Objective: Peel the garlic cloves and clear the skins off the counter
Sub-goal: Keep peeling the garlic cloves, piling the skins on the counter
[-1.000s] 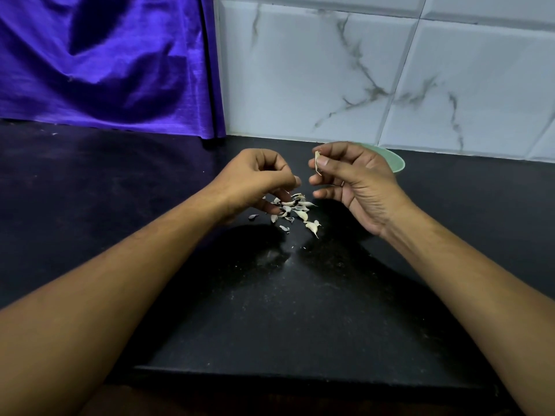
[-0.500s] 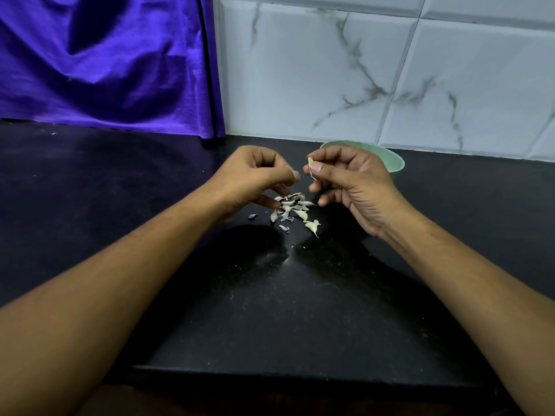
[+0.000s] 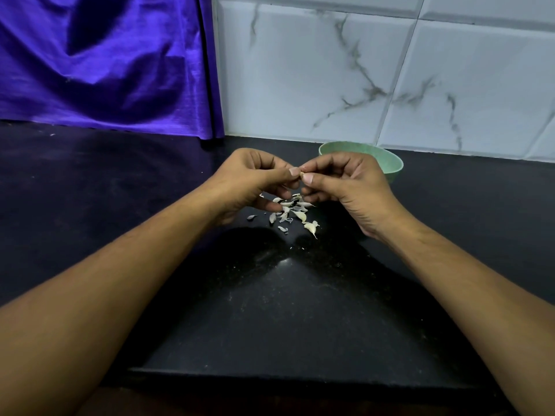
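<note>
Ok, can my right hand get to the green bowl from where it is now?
Probably yes. The bowl sits just behind the right hand on the counter, with nothing between them. The hand is busy, though: it and the left hand both pinch a clove.

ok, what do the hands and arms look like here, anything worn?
Nothing worn that shows. Left hand and right hand: no gloves, rings, watch or bands. Nails short, unpainted. Left forearm and right forearm are uncovered to the frame edge, no sleeves in view.
</note>
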`<action>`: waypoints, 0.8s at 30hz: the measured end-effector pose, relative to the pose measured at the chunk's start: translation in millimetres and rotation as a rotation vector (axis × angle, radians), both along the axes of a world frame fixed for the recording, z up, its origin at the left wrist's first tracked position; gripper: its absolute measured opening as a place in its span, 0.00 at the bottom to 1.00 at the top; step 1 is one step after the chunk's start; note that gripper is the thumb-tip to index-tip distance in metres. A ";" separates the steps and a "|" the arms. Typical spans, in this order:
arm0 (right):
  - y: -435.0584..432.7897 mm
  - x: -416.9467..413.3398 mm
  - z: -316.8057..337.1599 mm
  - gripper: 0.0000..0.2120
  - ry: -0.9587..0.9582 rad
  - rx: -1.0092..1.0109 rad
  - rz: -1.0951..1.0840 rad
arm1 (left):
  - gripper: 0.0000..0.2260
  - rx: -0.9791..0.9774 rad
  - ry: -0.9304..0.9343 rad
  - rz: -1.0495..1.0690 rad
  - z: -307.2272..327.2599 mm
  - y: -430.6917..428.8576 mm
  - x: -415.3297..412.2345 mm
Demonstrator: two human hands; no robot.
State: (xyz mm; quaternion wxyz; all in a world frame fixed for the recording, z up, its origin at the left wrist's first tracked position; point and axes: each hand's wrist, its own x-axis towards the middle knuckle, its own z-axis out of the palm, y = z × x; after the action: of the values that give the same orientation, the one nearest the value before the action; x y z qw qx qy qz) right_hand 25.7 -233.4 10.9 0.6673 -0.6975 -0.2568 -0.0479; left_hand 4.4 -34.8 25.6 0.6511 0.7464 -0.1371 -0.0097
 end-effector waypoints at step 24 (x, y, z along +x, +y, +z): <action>4.2 -3.5 -1.5 0.08 0.080 0.063 0.004 | 0.04 -0.107 0.083 0.066 -6.0 -11.0 1.5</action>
State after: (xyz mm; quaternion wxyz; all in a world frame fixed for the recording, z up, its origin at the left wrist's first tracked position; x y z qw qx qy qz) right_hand 22.2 -229.2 9.3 0.6987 -0.6770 -0.2298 -0.0267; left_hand 5.8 -45.8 19.7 0.6953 0.7135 -0.0854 -0.0117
